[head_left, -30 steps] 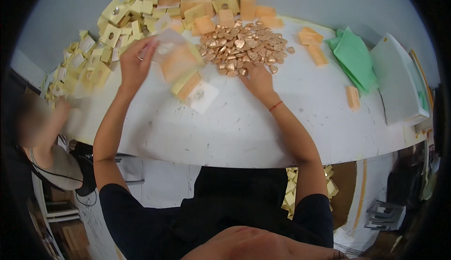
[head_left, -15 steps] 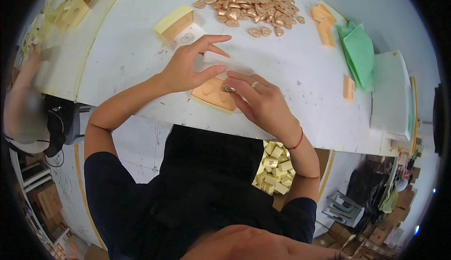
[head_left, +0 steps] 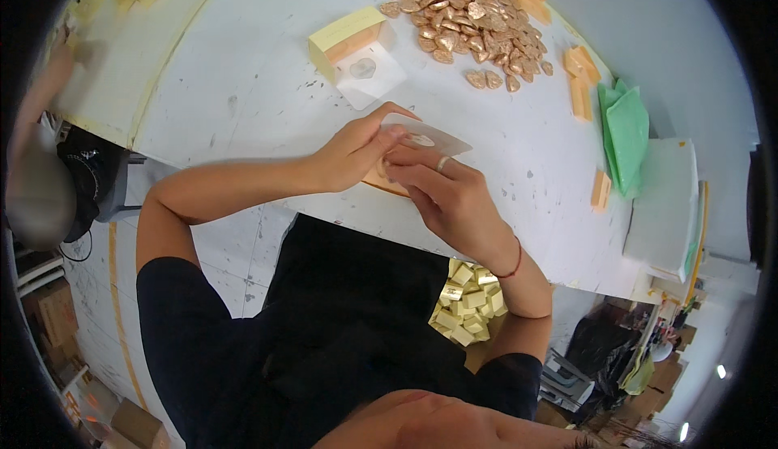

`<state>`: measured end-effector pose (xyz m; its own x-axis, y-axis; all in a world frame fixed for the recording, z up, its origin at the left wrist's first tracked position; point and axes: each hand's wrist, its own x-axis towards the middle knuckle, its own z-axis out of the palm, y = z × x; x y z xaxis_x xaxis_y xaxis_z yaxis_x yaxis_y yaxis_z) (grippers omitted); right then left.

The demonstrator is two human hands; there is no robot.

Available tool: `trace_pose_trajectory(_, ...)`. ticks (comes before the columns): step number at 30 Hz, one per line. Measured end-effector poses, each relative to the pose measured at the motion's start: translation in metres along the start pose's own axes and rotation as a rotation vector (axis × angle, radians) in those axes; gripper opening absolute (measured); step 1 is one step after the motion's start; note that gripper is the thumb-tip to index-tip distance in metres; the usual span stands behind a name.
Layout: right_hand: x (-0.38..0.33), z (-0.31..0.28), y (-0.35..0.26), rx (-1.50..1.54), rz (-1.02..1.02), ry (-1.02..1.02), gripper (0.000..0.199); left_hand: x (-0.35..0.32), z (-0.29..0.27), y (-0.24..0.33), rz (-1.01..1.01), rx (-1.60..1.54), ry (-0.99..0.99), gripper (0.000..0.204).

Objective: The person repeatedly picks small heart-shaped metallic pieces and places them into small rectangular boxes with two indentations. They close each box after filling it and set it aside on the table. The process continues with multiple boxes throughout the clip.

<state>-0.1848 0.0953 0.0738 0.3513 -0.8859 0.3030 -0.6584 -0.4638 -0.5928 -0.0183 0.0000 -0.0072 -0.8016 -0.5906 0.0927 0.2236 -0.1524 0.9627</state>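
Near the table's front edge stands a small open carton [head_left: 387, 183] with an orange insert and a raised white flap [head_left: 442, 134] that has a window cut in it. My left hand [head_left: 354, 156] grips this carton at its left side, thumb inside the flap and fingers behind it. Fingers of my right hand [head_left: 454, 198] are bent together over the insert; whatever lies under their tips is hidden. Farther off, a second open carton [head_left: 347, 32], pale yellow with an orange insert, rests with its windowed white flap on the table.
A heap of copper-gold foil-wrapped pieces [head_left: 470, 23] covers the far middle. Orange inserts [head_left: 580, 84] and a green sheet [head_left: 624, 137] lie at right, beside a white box [head_left: 666, 206]. Yellow cartons [head_left: 466, 303] fill a container below the edge. Another person's arm [head_left: 44, 92] is at far left.
My left hand has closed from spread fingers onto the carton and its flap. My right fingertips, earlier holding a small shiny piece, have moved in over the insert. The view has shifted.
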Motion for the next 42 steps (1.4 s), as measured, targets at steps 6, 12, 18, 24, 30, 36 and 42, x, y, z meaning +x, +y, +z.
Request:
trace_pose_trajectory(6,0.0,0.014,0.015,-0.193,0.071,-0.042,0.019,0.003,-0.009,-0.014,0.079,0.2,-0.006,0.04)
trace_pose_trajectory(12,-0.007,0.027,0.017,-0.429,-0.115,0.11,0.023,0.002,-0.004,-0.013,0.094,0.222,0.07,0.047)
trace_pose_trajectory(18,-0.013,-0.001,0.014,-0.284,-0.182,0.221,0.023,-0.001,-0.005,-0.008,0.075,0.256,0.056,0.04)
trace_pose_trajectory(24,0.004,-0.044,0.107,-0.296,0.301,0.505,0.018,0.004,-0.006,-0.003,-0.017,0.221,0.027,0.035)
trace_pose_trajectory(30,0.014,-0.032,0.161,-0.581,0.159,0.286,0.02,0.004,-0.005,-0.004,-0.022,0.125,0.078,0.034)
trace_pose_trajectory(36,-0.029,-0.048,-0.001,0.358,0.298,0.413,0.019,0.001,-0.005,-0.009,0.052,0.194,0.03,0.037)
trace_pose_trajectory(42,0.006,-0.042,-0.021,-0.283,0.092,-0.332,0.02,0.001,-0.009,-0.024,0.078,0.229,0.103,0.044)
